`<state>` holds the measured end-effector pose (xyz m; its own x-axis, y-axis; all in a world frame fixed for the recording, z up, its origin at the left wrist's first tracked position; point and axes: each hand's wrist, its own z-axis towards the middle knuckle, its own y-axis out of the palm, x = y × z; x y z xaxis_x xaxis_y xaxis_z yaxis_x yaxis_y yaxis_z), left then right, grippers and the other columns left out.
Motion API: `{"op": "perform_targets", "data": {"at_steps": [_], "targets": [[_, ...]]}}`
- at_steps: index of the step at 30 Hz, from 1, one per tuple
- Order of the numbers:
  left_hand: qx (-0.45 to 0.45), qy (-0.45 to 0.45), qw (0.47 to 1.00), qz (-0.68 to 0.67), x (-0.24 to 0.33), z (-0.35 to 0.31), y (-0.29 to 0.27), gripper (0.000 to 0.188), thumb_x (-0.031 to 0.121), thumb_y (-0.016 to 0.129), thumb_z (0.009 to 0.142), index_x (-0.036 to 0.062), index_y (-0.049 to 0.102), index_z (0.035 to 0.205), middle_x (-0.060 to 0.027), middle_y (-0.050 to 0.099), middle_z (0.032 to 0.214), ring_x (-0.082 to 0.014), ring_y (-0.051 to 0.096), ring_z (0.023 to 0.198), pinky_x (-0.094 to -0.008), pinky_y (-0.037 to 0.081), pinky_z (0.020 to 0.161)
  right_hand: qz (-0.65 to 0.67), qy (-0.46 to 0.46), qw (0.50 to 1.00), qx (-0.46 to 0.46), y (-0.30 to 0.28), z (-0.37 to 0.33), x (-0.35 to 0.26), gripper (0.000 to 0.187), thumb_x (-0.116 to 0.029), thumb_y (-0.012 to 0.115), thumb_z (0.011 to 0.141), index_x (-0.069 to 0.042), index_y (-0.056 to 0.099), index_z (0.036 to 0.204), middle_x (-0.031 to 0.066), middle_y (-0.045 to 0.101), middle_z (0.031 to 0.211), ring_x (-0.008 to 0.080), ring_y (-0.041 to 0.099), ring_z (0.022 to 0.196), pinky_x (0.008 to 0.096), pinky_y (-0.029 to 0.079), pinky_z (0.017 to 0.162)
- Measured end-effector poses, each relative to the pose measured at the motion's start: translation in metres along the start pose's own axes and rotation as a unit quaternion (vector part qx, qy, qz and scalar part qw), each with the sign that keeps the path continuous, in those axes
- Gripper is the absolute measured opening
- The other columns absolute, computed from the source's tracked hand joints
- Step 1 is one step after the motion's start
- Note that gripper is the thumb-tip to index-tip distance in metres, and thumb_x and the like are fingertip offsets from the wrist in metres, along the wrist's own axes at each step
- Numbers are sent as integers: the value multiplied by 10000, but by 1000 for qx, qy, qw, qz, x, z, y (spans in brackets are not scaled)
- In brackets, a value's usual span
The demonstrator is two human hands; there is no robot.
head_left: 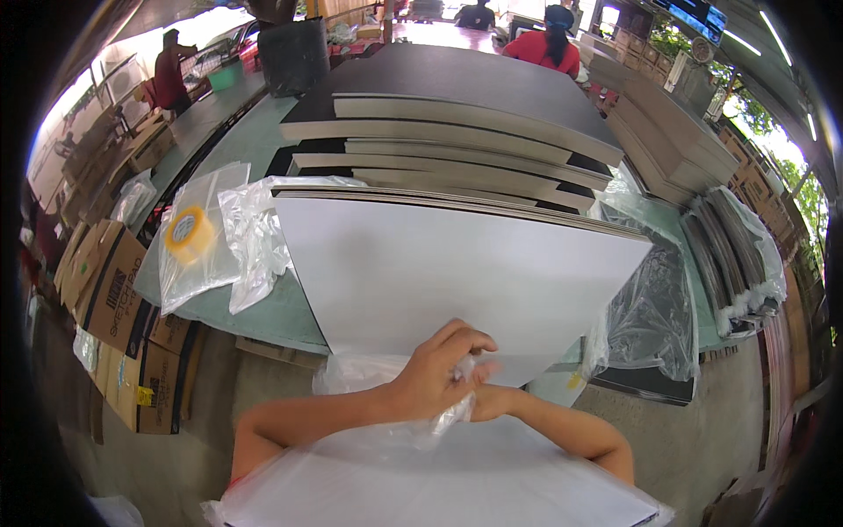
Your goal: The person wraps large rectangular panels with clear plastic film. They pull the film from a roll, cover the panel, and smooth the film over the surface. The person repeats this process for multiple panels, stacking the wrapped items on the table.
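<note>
- While both hands meet near the middle, the left hand has its fingers curled round a bunch of clear plastic film.
- Right hand is pressed up against that same film, just beside the left one. Its fingers are partly hidden, so I can't tell if they're actually gripping.
- Just beyond the hands, a white-faced stack of boards stands tilted at the near side of the greenish table, layers showing along its top edge.
- Nearest of all, below the hands, is a white panel in clear plastic.
- Farther back on the table: a big pile of dark-topped slabs.
- Left side has a yellow tape roll on clear bags, with brown cartons lower down.
- Right side, a plastic-wrapped stack.
- Far off, a person in red.
</note>
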<state>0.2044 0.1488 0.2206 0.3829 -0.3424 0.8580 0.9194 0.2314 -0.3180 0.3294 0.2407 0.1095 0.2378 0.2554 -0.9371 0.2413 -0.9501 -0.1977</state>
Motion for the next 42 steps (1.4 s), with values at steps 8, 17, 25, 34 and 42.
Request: {"op": "perform_targets", "data": {"at_steps": [8, 17, 25, 34, 42], "targets": [[1, -265, 955, -129, -17, -23, -58, 271, 100, 645, 721, 24, 509, 942, -79, 551, 918, -130, 506, 886, -265, 430, 725, 209, -156, 935, 240, -25, -29, -91, 344, -54, 591, 733, -32, 455, 1048, 7, 521, 825, 74, 497, 734, 216, 419, 647], [118, -208, 953, -186, -29, -31, -76, 361, 19, 646, 693, 50, 462, 1002, -24, 560, 723, -76, 531, 731, -226, 438, 690, 99, -142, 981, 85, -18, -63, -42, 489, -73, 664, 693, -33, 447, 1130, 43, 478, 1049, 95, 461, 960, 252, 412, 750], [-50, -142, 988, -29, -29, -35, -60, 510, 26, 671, 665, 63, 411, 1103, -68, 510, 1001, -91, 524, 751, -242, 423, 695, 214, -155, 937, 229, -14, -44, -60, 723, -109, 710, 663, -17, 278, 1235, 79, 434, 1137, 178, 447, 1018, 294, 380, 846], [96, -116, 964, -219, -44, -38, -62, 378, -48, 639, 665, 25, 477, 998, -53, 524, 979, -92, 530, 781, -192, 428, 700, 4, -106, 987, 123, -15, -59, -62, 300, -155, 667, 712, -2, 523, 926, 68, 491, 948, 147, 450, 859, 273, 366, 749], [-23, -82, 996, -20, -63, -63, -75, 325, -105, 600, 654, 51, 529, 931, -28, 498, 870, -116, 463, 774, -247, 413, 684, 184, -166, 868, 431, -17, -59, -63, 175, -168, 619, 756, -55, 492, 713, -14, 448, 716, 84, 447, 690, 216, 361, 637]]}}
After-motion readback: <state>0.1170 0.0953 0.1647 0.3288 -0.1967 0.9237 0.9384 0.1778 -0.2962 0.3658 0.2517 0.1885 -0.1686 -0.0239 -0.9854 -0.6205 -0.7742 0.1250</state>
